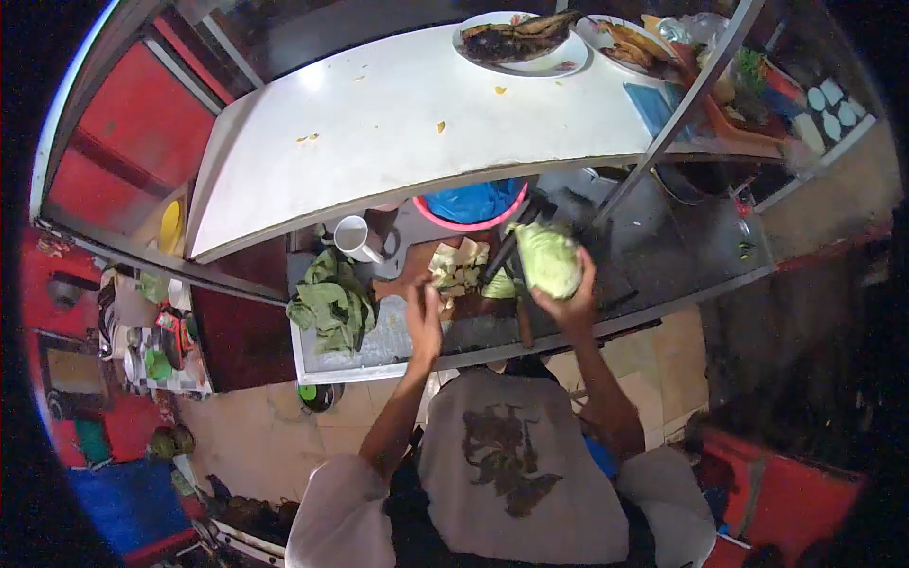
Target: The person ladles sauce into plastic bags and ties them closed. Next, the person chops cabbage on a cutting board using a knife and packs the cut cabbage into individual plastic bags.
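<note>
My right hand (572, 301) is wrapped round a pale green, partly cut cabbage (547, 257) and holds it up over the counter. To its left, my left hand (423, 320) is open, its fingers stretched toward pale cut pieces (459, 263) on a brown wooden cutting board (417, 257). Whether the fingertips touch those pieces I cannot tell. Between the hands, a smaller cabbage piece (499, 285) lies at the board's right side. Close by it is a dark blade-like knife (501, 256), partly hidden.
Loose green leaves (333, 301) lie left of the board, below a white mug (354, 237). Behind the board stands a pink-rimmed basin (471, 225) with blue plastic. A white shelf (379, 123) overhangs the counter's back, bearing a plate (516, 68) of fish. A metal post (677, 114) rises at right.
</note>
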`<action>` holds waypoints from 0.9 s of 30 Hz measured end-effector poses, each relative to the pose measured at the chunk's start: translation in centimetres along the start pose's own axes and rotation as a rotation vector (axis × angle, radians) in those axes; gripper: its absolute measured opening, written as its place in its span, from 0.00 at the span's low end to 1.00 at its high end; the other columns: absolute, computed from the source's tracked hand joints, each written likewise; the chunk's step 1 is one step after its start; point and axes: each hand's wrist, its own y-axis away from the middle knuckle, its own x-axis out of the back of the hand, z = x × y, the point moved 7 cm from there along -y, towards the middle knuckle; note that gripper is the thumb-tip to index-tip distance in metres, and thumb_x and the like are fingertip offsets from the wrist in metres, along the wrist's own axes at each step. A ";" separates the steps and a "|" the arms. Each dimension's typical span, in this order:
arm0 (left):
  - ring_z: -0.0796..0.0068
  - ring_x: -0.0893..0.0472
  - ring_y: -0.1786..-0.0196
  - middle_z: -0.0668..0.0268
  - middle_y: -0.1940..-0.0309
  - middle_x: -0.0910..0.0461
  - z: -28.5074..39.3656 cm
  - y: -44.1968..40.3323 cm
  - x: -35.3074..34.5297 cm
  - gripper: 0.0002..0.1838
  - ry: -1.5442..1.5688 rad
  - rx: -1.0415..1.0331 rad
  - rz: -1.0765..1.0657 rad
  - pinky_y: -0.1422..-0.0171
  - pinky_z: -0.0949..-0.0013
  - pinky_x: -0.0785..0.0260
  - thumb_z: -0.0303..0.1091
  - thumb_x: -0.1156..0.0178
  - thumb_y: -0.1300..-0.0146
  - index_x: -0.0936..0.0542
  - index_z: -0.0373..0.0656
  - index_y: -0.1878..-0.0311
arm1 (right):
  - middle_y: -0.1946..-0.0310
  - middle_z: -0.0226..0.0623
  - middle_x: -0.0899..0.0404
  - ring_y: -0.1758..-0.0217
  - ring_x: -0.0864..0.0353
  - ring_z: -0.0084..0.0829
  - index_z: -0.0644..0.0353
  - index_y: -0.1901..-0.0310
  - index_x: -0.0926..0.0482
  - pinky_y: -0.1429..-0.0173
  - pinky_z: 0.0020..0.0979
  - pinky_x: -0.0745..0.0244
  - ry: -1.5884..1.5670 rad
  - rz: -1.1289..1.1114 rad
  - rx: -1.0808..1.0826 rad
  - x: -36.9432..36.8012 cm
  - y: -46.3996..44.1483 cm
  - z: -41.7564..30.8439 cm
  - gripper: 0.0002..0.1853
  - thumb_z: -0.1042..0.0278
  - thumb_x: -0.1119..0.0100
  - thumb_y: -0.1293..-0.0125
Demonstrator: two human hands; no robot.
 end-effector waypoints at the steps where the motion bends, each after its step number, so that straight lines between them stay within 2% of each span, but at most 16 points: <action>1: 0.58 0.38 0.33 0.52 0.35 0.41 0.1 2.2 -1.6 0.38 0.120 -0.048 -0.076 0.34 0.57 0.41 0.53 0.47 0.33 0.44 0.37 0.31 | 0.40 0.49 0.39 0.38 0.32 0.42 0.63 0.33 0.49 0.35 0.40 0.33 -0.072 -0.023 -0.040 -1.6 1.5 -2.4 0.53 0.67 0.24 0.59; 4: 0.58 0.39 0.32 0.54 0.33 0.45 4.8 7.0 -5.4 0.49 0.134 -0.303 -0.211 0.31 0.58 0.43 0.55 0.38 0.42 0.53 0.39 0.28 | 0.43 0.50 0.37 0.38 0.35 0.47 0.64 0.34 0.45 0.32 0.44 0.40 0.093 -0.151 0.070 -5.9 6.0 -3.8 0.53 0.58 0.23 0.61; 5: 0.60 0.39 0.32 0.54 0.34 0.44 3.2 7.8 -4.7 0.50 -0.079 -0.226 -0.007 0.30 0.58 0.45 0.47 0.34 0.44 0.54 0.39 0.28 | 0.42 0.50 0.36 0.38 0.35 0.47 0.64 0.35 0.43 0.32 0.43 0.40 0.205 -0.221 0.205 -6.7 7.7 -4.2 0.49 0.58 0.25 0.57; 6: 0.62 0.35 0.35 0.56 0.37 0.38 2.8 8.3 -3.5 0.47 0.325 0.000 0.147 0.31 0.60 0.41 0.37 0.32 0.47 0.50 0.40 0.29 | 0.42 0.51 0.34 0.37 0.34 0.47 0.64 0.36 0.41 0.32 0.43 0.41 0.314 -0.292 0.346 -7.3 9.2 -4.5 0.46 0.57 0.27 0.53; 7: 0.63 0.32 0.37 0.57 0.39 0.35 2.1 8.4 -2.2 0.44 0.471 0.075 0.210 0.33 0.61 0.39 0.34 0.32 0.47 0.47 0.40 0.31 | 0.42 0.51 0.34 0.37 0.34 0.47 0.64 0.36 0.41 0.32 0.43 0.41 0.294 -0.314 0.347 -6.9 9.6 -4.7 0.46 0.57 0.27 0.53; 8: 0.63 0.30 0.39 0.58 0.41 0.32 1.3 8.5 -0.4 0.42 0.617 0.141 0.270 0.34 0.62 0.36 0.31 0.33 0.48 0.44 0.40 0.32 | 0.41 0.50 0.33 0.37 0.33 0.47 0.63 0.37 0.38 0.33 0.42 0.40 0.044 -0.525 0.074 -7.4 9.7 -3.3 0.38 0.60 0.31 0.48; 9: 0.63 0.29 0.39 0.58 0.41 0.31 0.8 8.9 1.5 0.42 0.576 0.079 0.302 0.35 0.61 0.35 0.33 0.33 0.48 0.44 0.40 0.32 | 0.41 0.49 0.32 0.36 0.32 0.47 0.63 0.39 0.34 0.33 0.41 0.38 -0.205 -0.722 -0.205 -8.1 10.3 -2.0 0.31 0.62 0.35 0.43; 10: 0.62 0.28 0.40 0.58 0.41 0.31 -0.2 10.1 3.5 0.41 0.531 0.026 0.330 0.35 0.60 0.34 0.34 0.34 0.47 0.43 0.39 0.32 | 0.41 0.49 0.32 0.36 0.32 0.47 0.63 0.39 0.34 0.33 0.41 0.38 -0.219 -0.735 -0.209 -8.0 10.0 -0.9 0.31 0.62 0.35 0.43; 12: 0.63 0.27 0.40 0.61 0.41 0.29 -1.3 11.7 6.0 0.35 0.579 0.067 0.295 0.35 0.57 0.35 0.48 0.41 0.42 0.37 0.42 0.34 | 0.40 0.46 0.30 0.36 0.31 0.47 0.62 0.44 0.29 0.34 0.41 0.36 0.258 -0.584 0.193 -8.1 8.0 1.0 0.21 0.68 0.40 0.38; 13: 0.62 0.28 0.40 0.62 0.41 0.29 -2.5 12.7 7.1 0.34 0.650 0.139 0.346 0.35 0.56 0.35 0.51 0.44 0.40 0.36 0.43 0.34 | 0.40 0.45 0.30 0.38 0.29 0.45 0.63 0.52 0.24 0.38 0.38 0.31 0.235 -0.563 0.222 -9.2 7.0 1.4 0.14 0.71 0.39 0.39; 15: 0.61 0.28 0.38 0.62 0.39 0.30 -3.8 13.6 8.0 0.32 0.877 0.256 0.420 0.33 0.54 0.37 0.51 0.49 0.37 0.37 0.44 0.33 | 0.40 0.45 0.31 0.37 0.33 0.46 0.61 0.47 0.25 0.33 0.43 0.39 0.342 -0.544 0.418 -12.8 6.1 1.6 0.23 0.62 0.35 0.42; 17: 0.61 0.29 0.38 0.64 0.38 0.30 -2.3 13.1 7.5 0.33 0.952 0.245 0.376 0.33 0.52 0.37 0.54 0.50 0.37 0.36 0.45 0.33 | 0.30 0.52 0.49 0.29 0.49 0.58 0.51 0.38 0.30 0.29 0.60 0.56 0.574 -0.613 0.464 -17.1 4.8 1.3 0.36 0.45 0.34 0.47; 18: 0.61 0.29 0.38 0.64 0.38 0.30 -1.8 12.8 7.4 0.33 0.972 0.232 0.367 0.33 0.51 0.37 0.55 0.51 0.37 0.36 0.46 0.33 | 0.30 0.52 0.49 0.29 0.49 0.58 0.51 0.38 0.30 0.29 0.60 0.56 0.578 -0.608 0.468 -18.4 4.2 1.4 0.36 0.45 0.34 0.47; 21: 0.62 0.29 0.38 0.66 0.39 0.29 -2.6 11.3 8.5 0.33 0.972 0.252 0.347 0.33 0.53 0.38 0.56 0.52 0.36 0.35 0.46 0.34 | 0.27 0.55 0.56 0.25 0.64 0.63 0.47 0.33 0.34 0.30 0.69 0.74 0.896 -0.716 0.427 -21.4 2.9 3.8 0.41 0.37 0.39 0.46; 24: 0.62 0.28 0.38 0.64 0.39 0.28 -3.8 8.9 10.0 0.31 0.871 0.270 0.273 0.34 0.55 0.36 0.54 0.51 0.36 0.34 0.45 0.35 | 0.27 0.52 0.54 0.24 0.69 0.61 0.49 0.33 0.34 0.30 0.71 0.77 0.965 -0.685 0.439 -20.8 3.1 7.3 0.44 0.34 0.39 0.49; 27: 0.63 0.25 0.41 0.62 0.41 0.26 -4.9 4.9 10.4 0.30 0.801 0.365 0.090 0.37 0.58 0.33 0.50 0.47 0.37 0.32 0.41 0.36 | 0.27 0.52 0.53 0.23 0.64 0.55 0.50 0.30 0.41 0.30 0.69 0.75 0.855 -0.709 0.549 -18.9 3.9 5.7 0.44 0.33 0.45 0.44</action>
